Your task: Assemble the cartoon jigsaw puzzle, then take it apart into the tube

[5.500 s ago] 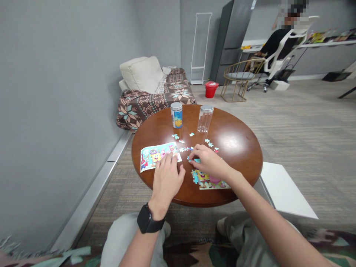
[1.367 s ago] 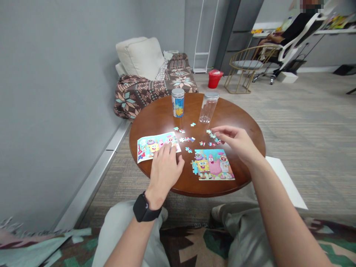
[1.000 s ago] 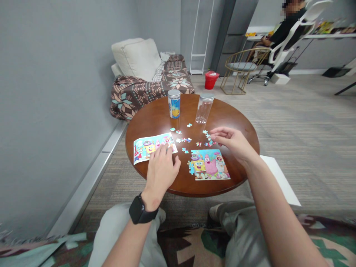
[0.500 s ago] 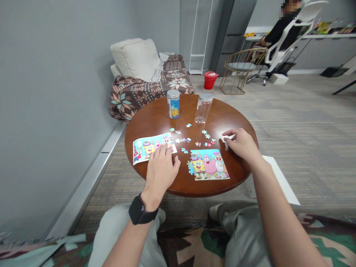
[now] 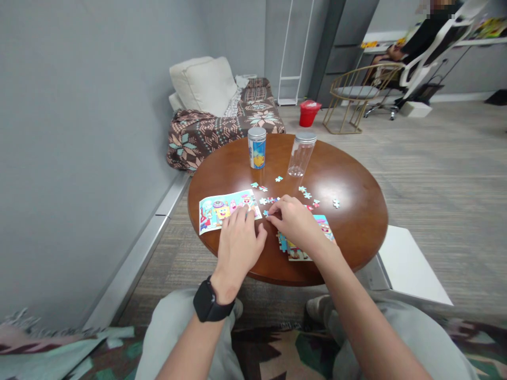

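Pinch: the right hand point(image 5: 291, 217) is closing thumb and fingers beside a loose blue piece point(image 5: 265, 213); I can't tell whether they are gripping it.
Flat palm: the left hand point(image 5: 240, 240) is lying open on the near right corner of the picture sheet point(image 5: 222, 211).
In the way: the right forearm is crossing the part-built puzzle point(image 5: 293, 253) on the round table point(image 5: 358, 232), hiding much of it.
Strays: loose pieces point(image 5: 304, 193) are lying beyond the knuckles, a lone piece point(image 5: 336, 203) apart at the right.
Behind: a blue-labelled jar point(image 5: 257, 150) and a clear jar point(image 5: 301, 155) are standing apart.
Across the room: a red bin point(image 5: 309, 113) is standing near a gold-framed chair point(image 5: 354, 93); someone in black point(image 5: 423, 39) is sitting beyond.
Since a moment ago: the right hand is leaning over the puzzle instead of the table's right side, leaving the lone piece showing there.
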`<state>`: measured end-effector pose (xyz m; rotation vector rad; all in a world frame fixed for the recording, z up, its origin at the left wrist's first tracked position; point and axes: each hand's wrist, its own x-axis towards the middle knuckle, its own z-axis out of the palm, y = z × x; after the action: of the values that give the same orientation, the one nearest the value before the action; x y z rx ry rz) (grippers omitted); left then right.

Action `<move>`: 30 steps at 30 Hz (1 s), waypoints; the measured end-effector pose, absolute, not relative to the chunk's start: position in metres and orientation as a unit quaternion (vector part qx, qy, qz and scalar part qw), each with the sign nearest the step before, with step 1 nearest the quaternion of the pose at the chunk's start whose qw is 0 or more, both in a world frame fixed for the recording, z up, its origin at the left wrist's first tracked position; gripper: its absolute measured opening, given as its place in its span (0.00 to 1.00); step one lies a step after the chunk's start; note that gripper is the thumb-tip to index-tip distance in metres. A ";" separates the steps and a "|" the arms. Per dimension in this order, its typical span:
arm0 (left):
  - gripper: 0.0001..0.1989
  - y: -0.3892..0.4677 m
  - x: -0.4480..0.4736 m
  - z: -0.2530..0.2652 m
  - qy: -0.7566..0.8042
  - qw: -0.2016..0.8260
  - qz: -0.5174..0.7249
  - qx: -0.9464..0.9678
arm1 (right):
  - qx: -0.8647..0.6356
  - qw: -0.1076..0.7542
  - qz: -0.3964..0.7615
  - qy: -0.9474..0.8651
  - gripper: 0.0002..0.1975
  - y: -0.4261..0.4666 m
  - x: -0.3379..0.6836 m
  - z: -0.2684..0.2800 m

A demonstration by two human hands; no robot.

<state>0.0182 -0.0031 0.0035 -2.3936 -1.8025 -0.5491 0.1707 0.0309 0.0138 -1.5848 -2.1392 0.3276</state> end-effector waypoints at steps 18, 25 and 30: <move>0.12 -0.004 0.012 0.001 -0.523 -0.037 -0.279 -0.805 | -0.480 0.332 0.258 -0.770 0.07 0.036 0.196 0.018; 0.14 -0.005 0.001 0.005 -0.449 -0.103 -0.217 -0.860 | -0.454 0.375 0.335 -0.736 0.11 0.039 0.204 0.017; 0.16 -0.003 -0.004 0.009 -0.410 -0.129 -0.205 -0.879 | -0.454 0.401 0.371 -0.704 0.11 0.034 0.205 0.011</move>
<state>-0.0035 -0.0034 0.0085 -3.0142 -1.4052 -0.7043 0.2051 0.0343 0.0114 -1.1488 -1.7786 0.9370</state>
